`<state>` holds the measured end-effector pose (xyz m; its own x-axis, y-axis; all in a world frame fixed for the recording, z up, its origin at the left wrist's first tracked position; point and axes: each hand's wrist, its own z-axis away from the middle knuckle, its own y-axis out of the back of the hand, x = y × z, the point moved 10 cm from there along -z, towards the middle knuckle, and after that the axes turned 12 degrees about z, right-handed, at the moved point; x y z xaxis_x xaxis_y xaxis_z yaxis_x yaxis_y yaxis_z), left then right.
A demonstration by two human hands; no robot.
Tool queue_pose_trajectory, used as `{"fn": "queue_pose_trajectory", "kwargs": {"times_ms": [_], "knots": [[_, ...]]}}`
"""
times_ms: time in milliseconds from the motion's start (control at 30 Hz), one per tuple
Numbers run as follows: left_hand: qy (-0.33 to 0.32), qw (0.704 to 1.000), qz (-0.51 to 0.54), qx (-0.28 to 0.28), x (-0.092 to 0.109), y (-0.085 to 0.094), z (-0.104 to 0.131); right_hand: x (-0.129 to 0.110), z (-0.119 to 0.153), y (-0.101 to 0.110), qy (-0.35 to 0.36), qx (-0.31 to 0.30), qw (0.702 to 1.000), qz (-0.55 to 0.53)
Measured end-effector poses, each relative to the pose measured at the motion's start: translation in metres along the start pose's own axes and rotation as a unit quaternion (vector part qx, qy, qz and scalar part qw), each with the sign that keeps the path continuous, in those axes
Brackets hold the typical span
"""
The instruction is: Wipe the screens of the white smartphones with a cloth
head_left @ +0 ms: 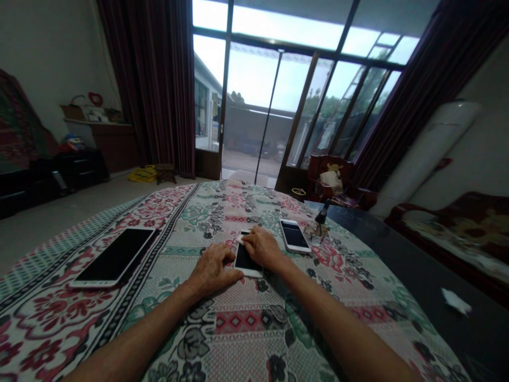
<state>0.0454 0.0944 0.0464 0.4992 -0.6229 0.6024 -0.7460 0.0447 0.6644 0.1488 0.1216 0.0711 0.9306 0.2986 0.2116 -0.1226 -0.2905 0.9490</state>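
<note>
Head view: I watched two bare hands working at a counter (pixel 238 345) spread with a pink, green and grey floral cloth (pixel 397 321). White-framed phone with a black glass screen (pixel 243 260) lay flat between them, near the middle of the cloth, its upper right part covered.

Left hand (pixel 217 267): loosely curled, a gap between thumb and fingers, set against the phone's left edge, thumb at the lower left corner. Right hand (pixel 262 248): laid over the screen from the right, fingers bunched at the top by a small white scrap (pixel 240 240); from my end I could not tell whether they pinched it.

Just right of that hand, a second white phone with a dark screen (pixel 295 236) lay flat, and beside it stood a small amber ornament with a dark upright piece (pixel 318 227). A larger white-framed black-screened phone (pixel 115 257) lay well apart at left, on the red-patterned border. Further right I noted a crumpled white tissue (pixel 456 302) on a dark surface (pixel 421 329). Beyond the counter, I logged glass doors (pixel 254 116) between dark purple curtains (pixel 153 85).
</note>
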Motion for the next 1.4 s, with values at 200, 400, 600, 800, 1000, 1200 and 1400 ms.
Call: {"fn": "queue_pose_trajectory", "kwargs": {"times_ms": [200, 400, 600, 800, 1000, 1200, 1400], "knots": [[0.005, 1.000, -0.004, 0.007, -0.001, 0.000, 0.000, -0.025, 0.048, 0.011, 0.082, -0.011, 0.995, -0.051], [-0.012, 1.000, -0.006, -0.006, 0.006, -0.001, 0.000, 0.001, 0.013, 0.003, 0.005, -0.015, 1.000, -0.025], [-0.006, 1.000, -0.004, -0.004, 0.004, -0.002, 0.000, 0.026, -0.027, -0.010, -0.069, -0.012, 0.997, 0.025], [-0.010, 1.000, -0.016, -0.003, 0.005, -0.002, 0.001, 0.018, -0.009, -0.003, -0.035, 0.014, 0.999, 0.013], [-0.015, 1.000, -0.016, 0.006, 0.004, -0.002, 0.001, -0.005, 0.042, 0.011, 0.039, 0.013, 0.998, -0.040], [-0.018, 1.000, -0.017, 0.006, 0.008, 0.000, 0.002, -0.009, 0.046, 0.011, 0.057, 0.039, 0.995, -0.078], [-0.024, 0.999, -0.025, 0.006, 0.010, -0.001, 0.001, 0.007, 0.013, -0.002, 0.007, 0.013, 1.000, -0.027]]}}
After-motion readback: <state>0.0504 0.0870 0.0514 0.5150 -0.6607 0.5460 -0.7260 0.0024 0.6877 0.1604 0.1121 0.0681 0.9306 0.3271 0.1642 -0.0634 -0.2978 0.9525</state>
